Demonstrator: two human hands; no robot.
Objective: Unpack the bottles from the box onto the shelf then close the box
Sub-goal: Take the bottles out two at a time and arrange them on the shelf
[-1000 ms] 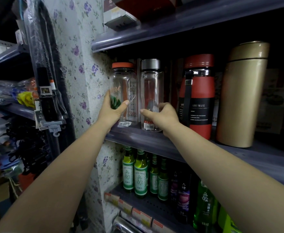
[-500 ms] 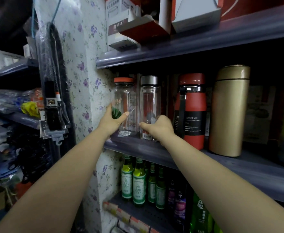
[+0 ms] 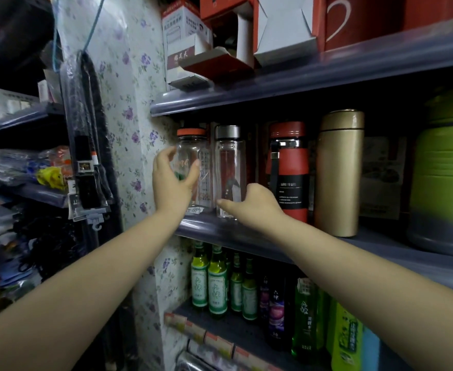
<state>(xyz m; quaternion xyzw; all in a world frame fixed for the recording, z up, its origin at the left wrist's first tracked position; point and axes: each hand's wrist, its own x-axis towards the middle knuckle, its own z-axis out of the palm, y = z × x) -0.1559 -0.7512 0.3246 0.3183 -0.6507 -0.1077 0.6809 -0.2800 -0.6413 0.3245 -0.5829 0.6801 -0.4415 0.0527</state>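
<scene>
2 hands [image 3: 170, 180] [image 3: 255, 203], each grip curled round 1 glass bottle [image 3: 190, 167] [image 3: 229, 170]; labels unreadable.

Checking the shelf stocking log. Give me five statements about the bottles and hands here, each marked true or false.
1. The orange-lidded clear bottle stands left of the silver-capped clear bottle. True.
2. The left hand curls around the orange-lidded clear bottle. True.
3. The right hand holds the gold flask. False: it is at the base of the silver-capped clear bottle; the gold flask stands untouched.
4. The red bottle lies on its side. False: it stands upright.
5. Green bottles stand on the shelf below. True.
</scene>
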